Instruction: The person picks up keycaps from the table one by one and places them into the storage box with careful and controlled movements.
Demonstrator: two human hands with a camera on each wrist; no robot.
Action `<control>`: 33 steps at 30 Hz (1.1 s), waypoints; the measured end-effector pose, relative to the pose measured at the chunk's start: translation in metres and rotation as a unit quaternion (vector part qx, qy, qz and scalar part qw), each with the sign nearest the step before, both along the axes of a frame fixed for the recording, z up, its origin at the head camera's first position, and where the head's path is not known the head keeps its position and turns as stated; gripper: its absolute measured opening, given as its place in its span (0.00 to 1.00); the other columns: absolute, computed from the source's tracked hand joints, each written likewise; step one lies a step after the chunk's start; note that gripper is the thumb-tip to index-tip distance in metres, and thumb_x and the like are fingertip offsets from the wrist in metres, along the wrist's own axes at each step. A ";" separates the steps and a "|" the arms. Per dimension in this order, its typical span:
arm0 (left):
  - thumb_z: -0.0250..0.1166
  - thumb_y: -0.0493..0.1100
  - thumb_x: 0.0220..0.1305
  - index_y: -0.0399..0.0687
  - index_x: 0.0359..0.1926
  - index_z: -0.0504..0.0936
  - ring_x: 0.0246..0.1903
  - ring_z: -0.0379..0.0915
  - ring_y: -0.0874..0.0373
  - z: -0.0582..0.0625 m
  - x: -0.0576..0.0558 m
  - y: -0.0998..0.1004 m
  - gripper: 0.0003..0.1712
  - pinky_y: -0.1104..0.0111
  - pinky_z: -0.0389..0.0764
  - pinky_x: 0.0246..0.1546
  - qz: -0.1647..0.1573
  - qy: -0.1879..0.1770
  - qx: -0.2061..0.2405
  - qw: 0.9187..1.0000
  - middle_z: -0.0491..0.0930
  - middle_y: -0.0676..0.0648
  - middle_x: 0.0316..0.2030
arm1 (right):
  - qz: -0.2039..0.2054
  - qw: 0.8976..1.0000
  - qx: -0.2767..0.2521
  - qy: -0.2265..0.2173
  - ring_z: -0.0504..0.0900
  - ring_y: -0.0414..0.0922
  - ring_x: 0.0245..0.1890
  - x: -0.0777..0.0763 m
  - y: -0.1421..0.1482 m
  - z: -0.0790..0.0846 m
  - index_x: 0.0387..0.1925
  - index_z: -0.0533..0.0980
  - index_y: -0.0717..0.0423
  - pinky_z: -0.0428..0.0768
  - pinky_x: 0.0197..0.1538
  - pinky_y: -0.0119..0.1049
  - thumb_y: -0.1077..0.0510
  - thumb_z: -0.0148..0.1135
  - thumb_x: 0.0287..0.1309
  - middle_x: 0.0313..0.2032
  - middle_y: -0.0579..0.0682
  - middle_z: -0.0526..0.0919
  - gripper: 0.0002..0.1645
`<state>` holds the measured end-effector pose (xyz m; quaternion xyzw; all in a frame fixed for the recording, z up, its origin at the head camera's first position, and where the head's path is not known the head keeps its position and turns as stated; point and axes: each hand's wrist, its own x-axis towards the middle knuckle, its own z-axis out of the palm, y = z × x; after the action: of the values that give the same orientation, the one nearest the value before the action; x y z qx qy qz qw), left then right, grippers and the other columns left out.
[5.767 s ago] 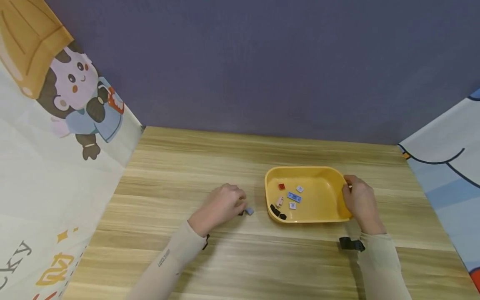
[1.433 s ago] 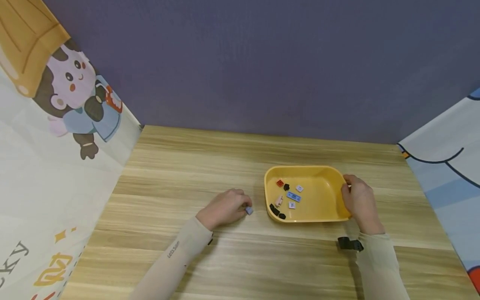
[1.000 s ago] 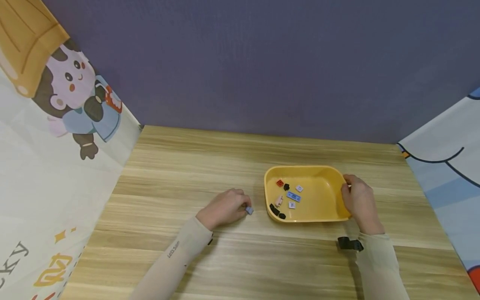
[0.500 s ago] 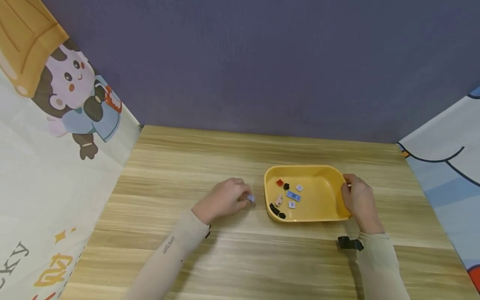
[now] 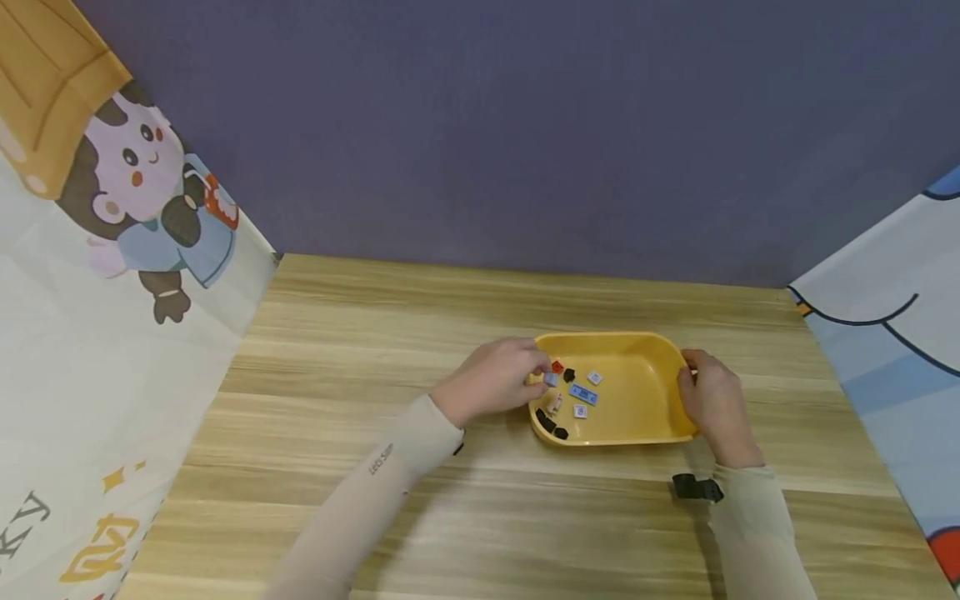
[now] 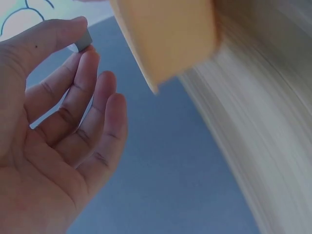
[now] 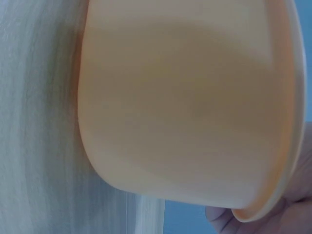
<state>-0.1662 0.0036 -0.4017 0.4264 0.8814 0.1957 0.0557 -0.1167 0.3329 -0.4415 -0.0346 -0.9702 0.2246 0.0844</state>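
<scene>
My left hand (image 5: 491, 382) is over the left end of a yellow plastic tray (image 5: 637, 392). Between thumb and index finger it pinches a small light-blue toy brick (image 5: 551, 380), which appears greyish (image 6: 84, 42) in the left wrist view. The other fingers there are loosely bent. At the opposite end, my right hand (image 5: 718, 407) grips the tray's rim; the right wrist view has the tray wall (image 7: 180, 112) filling most of it, with fingers (image 7: 292, 214) at the rim. The brick overlaps the tray's inside near a red piece (image 5: 557, 367).
Inside the tray lie a long blue printed piece (image 5: 583, 394), two white square tiles (image 5: 581, 411), a peach piece (image 5: 554, 405) and several black pieces (image 5: 561, 433). The wood-grain table (image 5: 360, 333) meets a dark blue backdrop (image 5: 480, 150) behind; printed sheets flank both sides.
A black piece has appeared beside the red one in the tray. My left hand has lifted the light-blue brick off the table and carried it right, over the tray. My right hand stays put.
</scene>
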 end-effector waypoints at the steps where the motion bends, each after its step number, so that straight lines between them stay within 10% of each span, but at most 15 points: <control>1: 0.67 0.48 0.66 0.51 0.47 0.86 0.36 0.74 0.64 0.001 -0.001 0.007 0.11 0.71 0.77 0.38 -0.005 0.001 0.000 1.000 0.81 0.54 0.42 | -0.001 1.000 0.000 0.002 0.81 0.65 0.38 0.000 0.000 0.000 0.55 0.71 0.78 0.80 0.39 0.59 0.68 0.51 0.68 0.47 0.75 0.78 0.19; 15: 0.62 0.53 0.72 0.56 0.52 0.84 0.40 0.74 0.68 0.010 0.003 0.078 0.14 0.78 0.75 0.39 -0.047 -0.001 -0.028 0.999 0.79 0.57 0.45 | -0.004 1.000 -0.002 0.015 0.81 0.65 0.39 0.000 0.001 -0.001 0.55 0.72 0.78 0.80 0.39 0.59 0.67 0.50 0.68 0.46 0.74 0.79 0.19; 21: 0.61 0.55 0.72 0.52 0.66 0.77 0.52 0.75 0.62 0.012 0.005 0.082 0.26 0.74 0.76 0.51 -0.047 -0.014 -0.045 0.998 0.76 0.53 0.60 | -0.007 1.000 -0.005 0.011 0.81 0.64 0.38 0.000 0.000 -0.001 0.55 0.72 0.77 0.80 0.38 0.58 0.67 0.51 0.68 0.45 0.74 0.79 0.18; 33: 0.63 0.52 0.71 0.48 0.61 0.80 0.48 0.77 0.64 0.008 0.002 0.070 0.23 0.77 0.75 0.48 -0.047 -0.003 -0.021 0.999 0.79 0.52 0.55 | -0.007 1.000 -0.006 0.020 0.81 0.64 0.37 0.000 0.000 -0.001 0.54 0.72 0.78 0.80 0.39 0.60 0.69 0.51 0.67 0.45 0.74 0.79 0.18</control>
<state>-0.1637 0.0740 -0.3940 0.4658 0.8639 0.1754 0.0768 -0.1167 0.3326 -0.4429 -0.0378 -0.9667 0.2301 0.1052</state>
